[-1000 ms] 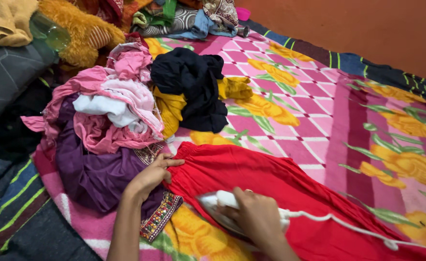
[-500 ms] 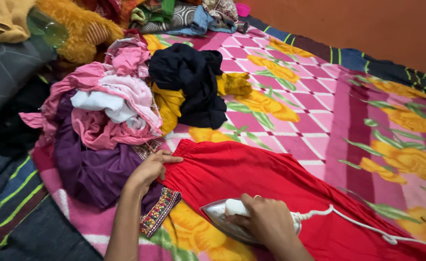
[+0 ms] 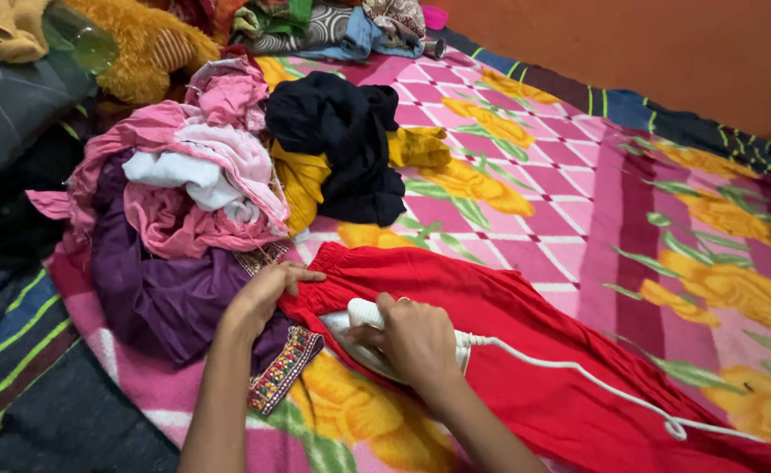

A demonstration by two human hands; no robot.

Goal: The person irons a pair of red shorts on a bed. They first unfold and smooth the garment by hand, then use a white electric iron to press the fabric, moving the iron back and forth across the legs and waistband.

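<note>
Head view shows me my right hand (image 3: 416,337) clamped on the heavy white iron's (image 3: 363,337) rigid handle, left hand (image 3: 267,293) pinching the soft, limp red garment's (image 3: 525,350) waistband.

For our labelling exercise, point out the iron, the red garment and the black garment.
iron (image 3: 350,343): head view, on its metal soleplate.
red garment (image 3: 525,350): head view, on its flat middle.
black garment (image 3: 337,123): head view, on its bunched top.
</note>
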